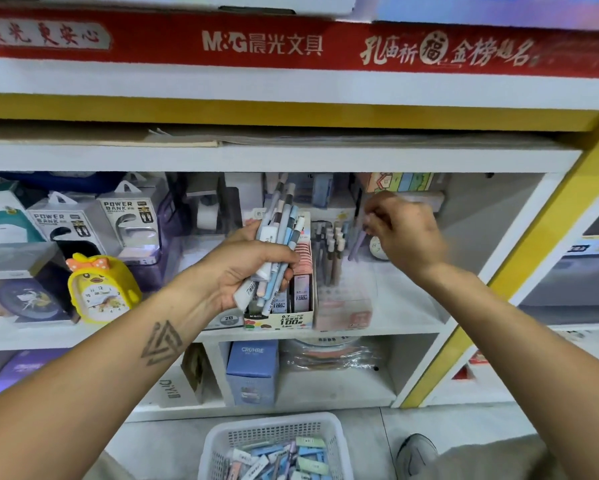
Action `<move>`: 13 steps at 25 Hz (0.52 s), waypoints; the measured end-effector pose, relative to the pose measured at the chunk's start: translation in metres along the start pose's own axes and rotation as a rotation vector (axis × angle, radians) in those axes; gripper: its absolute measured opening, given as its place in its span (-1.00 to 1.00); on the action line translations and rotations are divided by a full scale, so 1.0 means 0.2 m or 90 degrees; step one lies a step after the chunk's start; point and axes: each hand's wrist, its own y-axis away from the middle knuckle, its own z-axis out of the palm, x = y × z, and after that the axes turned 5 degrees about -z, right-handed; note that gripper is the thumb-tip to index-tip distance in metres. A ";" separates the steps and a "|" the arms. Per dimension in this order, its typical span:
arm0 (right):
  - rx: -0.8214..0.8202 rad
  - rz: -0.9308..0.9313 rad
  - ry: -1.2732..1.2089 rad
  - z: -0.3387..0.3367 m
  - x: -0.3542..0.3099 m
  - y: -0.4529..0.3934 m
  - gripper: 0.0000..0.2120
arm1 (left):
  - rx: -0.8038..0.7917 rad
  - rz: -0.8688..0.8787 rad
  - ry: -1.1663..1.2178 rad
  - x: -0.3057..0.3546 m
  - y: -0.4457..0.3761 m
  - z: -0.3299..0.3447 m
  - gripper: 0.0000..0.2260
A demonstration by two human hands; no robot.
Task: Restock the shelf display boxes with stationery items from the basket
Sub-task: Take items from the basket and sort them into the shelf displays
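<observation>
**Pens in the left hand, one pen at the display box**

In the middle of the frame the left hand (246, 268) is closed around a bundle of pens (279, 233). The pens are pastel blue, grey and white, and they stand almost upright, with their tops fanning out above the fingers. Just behind and below this hand a display box (280, 315) with small lead cases stands on the white shelf (395, 320).

To the right of centre the right hand (400, 230) is raised over a clear display box (343, 306). The picture is blurred here, but its fingertips seem to pinch the top of a single lilac pen (357, 242), which hangs tilted just beside a row of upright pens (331, 251) already in that box.

At the bottom centre of the frame a white basket (274, 427) with a lattice wall sits on the floor. It holds many more small stationery items (284, 459) in blue, green and pink.

In the left part of the frame, on the same shelf, there is a yellow duck clock (99, 289), and behind it two power bank packs (93, 223). In the lower compartment, under the display boxes, a blue carton (253, 370) stands upright. Along the top of the frame runs a red sign (263, 43) with white letters. At the lower right a grey shoe (417, 453) is visible.
</observation>
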 end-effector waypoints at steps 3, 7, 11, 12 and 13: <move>-0.030 -0.017 -0.003 0.03 0.03 0.02 -0.94 | -0.005 -0.008 -0.002 -0.03 -0.04 0.06 -0.67; -0.057 -0.001 -0.032 0.04 0.04 0.03 -0.94 | -0.013 -0.007 -0.008 -0.05 -0.08 0.10 -0.64; -0.097 0.003 -0.020 0.04 0.02 0.03 -0.92 | -0.018 -0.009 -0.006 -0.04 -0.09 0.07 -0.63; -0.108 0.002 -0.018 0.04 0.02 0.03 -0.92 | -0.021 -0.010 -0.007 -0.04 -0.08 0.06 -0.62; -0.118 0.000 -0.022 0.03 0.01 0.02 -0.91 | -0.025 -0.009 -0.007 -0.04 -0.08 0.06 -0.62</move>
